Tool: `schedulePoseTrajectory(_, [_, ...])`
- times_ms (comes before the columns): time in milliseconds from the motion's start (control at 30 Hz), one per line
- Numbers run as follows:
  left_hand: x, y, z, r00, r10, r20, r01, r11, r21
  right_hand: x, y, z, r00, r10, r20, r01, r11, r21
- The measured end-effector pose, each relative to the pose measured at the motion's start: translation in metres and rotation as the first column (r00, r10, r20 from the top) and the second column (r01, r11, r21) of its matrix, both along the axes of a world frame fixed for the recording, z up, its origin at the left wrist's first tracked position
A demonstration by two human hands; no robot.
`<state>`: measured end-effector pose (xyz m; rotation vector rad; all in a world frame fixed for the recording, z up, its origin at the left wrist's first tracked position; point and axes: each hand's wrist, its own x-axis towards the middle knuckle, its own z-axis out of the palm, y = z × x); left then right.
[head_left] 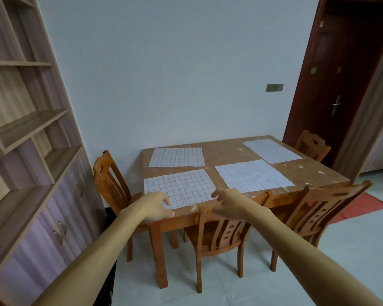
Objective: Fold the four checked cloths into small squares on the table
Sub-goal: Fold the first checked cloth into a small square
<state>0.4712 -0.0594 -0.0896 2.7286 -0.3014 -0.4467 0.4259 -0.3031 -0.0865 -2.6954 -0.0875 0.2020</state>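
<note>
Several white cloths with a blue check lie flat and unfolded on the brown wooden table (226, 151). The near-left cloth (181, 186) is closest to me; others lie at the far left (177, 157), near right (252, 176) and far right (271, 150). My left hand (156, 205) hovers at the near-left cloth's front left corner, fingers curled and apart, holding nothing. My right hand (229, 200) reaches toward that cloth's front right corner, fingers spread, also empty.
Wooden chairs stand around the table: one in front of me (221, 230), one at the near right (314, 208), one at the left (111, 182), one at the far right (312, 145). A shelf cabinet (31, 151) fills the left wall. A dark door (341, 85) is right.
</note>
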Motion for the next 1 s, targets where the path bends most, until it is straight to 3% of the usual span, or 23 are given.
schedulePoseTrajectory(500, [0.211, 0.036, -0.057, 0.992, -0.017, -0.122, 0.02, 1.0, 0.018, 0.216, 0.03, -0.051, 0.994, -0.023, -0.106, 0.018, 0.999, -0.042])
schedulePoseTrajectory(1000, [0.421, -0.01, -0.14, 0.961, -0.036, -0.273, 0.034, 0.999, -0.014, 0.437, -0.018, -0.151, 0.967, 0.022, -0.255, -0.01, 0.999, 0.048])
